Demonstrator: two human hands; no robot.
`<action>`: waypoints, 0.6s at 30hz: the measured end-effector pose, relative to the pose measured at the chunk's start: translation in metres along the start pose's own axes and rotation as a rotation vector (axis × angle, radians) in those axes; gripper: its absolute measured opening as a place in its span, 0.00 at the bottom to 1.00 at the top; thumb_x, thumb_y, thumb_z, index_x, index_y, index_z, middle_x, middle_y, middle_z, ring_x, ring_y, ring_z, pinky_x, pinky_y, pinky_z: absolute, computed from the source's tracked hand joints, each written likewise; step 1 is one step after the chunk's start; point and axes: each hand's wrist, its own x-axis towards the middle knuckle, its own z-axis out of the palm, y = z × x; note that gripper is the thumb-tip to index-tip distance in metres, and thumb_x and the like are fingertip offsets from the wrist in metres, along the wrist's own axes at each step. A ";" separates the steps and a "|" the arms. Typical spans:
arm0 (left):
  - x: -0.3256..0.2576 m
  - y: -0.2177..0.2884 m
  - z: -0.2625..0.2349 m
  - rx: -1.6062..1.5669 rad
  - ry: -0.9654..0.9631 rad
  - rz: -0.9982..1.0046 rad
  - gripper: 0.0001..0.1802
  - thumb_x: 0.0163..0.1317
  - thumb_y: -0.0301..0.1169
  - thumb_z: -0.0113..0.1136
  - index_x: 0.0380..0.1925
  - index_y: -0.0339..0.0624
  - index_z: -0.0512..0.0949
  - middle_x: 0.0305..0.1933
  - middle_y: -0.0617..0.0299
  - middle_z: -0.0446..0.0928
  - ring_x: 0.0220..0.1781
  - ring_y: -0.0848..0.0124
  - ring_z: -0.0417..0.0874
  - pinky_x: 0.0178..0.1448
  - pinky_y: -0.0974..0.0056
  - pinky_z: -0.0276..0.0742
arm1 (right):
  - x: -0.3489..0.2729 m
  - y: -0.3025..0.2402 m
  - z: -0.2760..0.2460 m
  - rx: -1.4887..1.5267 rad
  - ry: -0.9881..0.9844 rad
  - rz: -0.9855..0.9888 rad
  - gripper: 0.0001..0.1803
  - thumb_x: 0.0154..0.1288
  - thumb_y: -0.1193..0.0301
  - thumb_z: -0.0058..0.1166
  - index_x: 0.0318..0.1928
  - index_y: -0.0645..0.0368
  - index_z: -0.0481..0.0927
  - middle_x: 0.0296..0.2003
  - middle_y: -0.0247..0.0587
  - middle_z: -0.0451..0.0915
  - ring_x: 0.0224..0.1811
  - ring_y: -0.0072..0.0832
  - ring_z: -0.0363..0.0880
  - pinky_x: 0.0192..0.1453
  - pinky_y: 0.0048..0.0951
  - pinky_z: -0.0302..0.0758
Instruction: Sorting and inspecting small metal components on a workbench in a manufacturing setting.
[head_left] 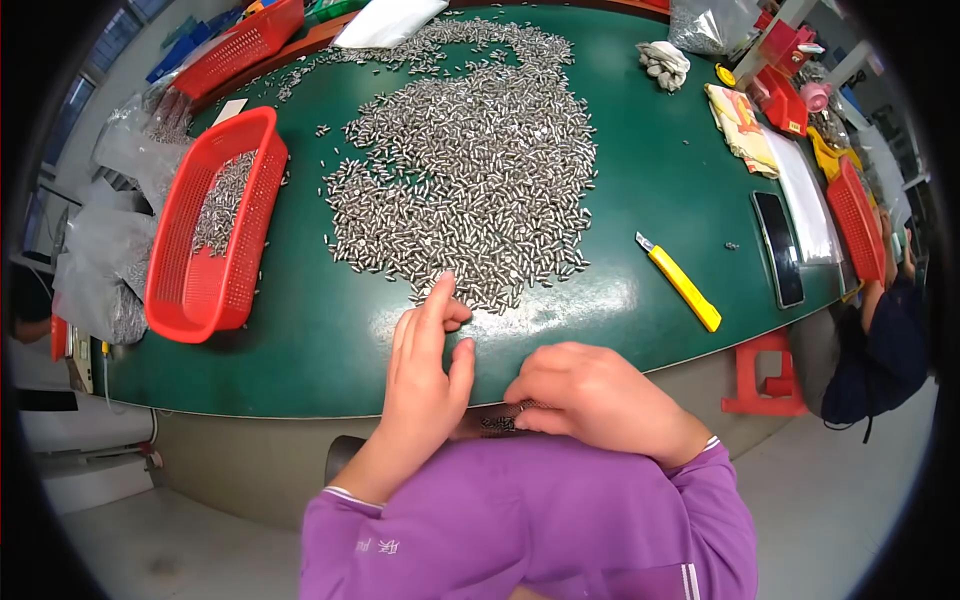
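A wide pile of small, shiny metal pieces with pointed ends (470,180) is spread over the green table (320,340). My left hand (425,365) is at the pile's near edge. Its index finger stretches to the nearest pieces, the thumb stands apart, and I see nothing held. By the table's front edge, my right hand (585,390) is curled with its fingers bent inward. Just below its fingertips, more small metal pieces (497,424) show in a gap between the table edge and my lap. Whatever the right fingers hold is hidden.
A red perforated basket (183,315) with metal pieces stands left, beside clear plastic bags (105,250). A yellow utility knife (685,290), phone (778,250) and white gloves (664,65) lie right. A red stool (764,378) is below the right edge; a person (880,340) sits far right.
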 end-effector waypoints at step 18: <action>0.008 0.002 0.005 -0.093 -0.132 0.001 0.39 0.58 0.11 0.60 0.71 0.39 0.66 0.43 0.60 0.80 0.46 0.66 0.81 0.53 0.61 0.77 | 0.025 0.020 0.011 -0.147 0.279 0.051 0.11 0.56 0.78 0.65 0.40 0.59 0.80 0.37 0.43 0.78 0.42 0.45 0.78 0.47 0.43 0.76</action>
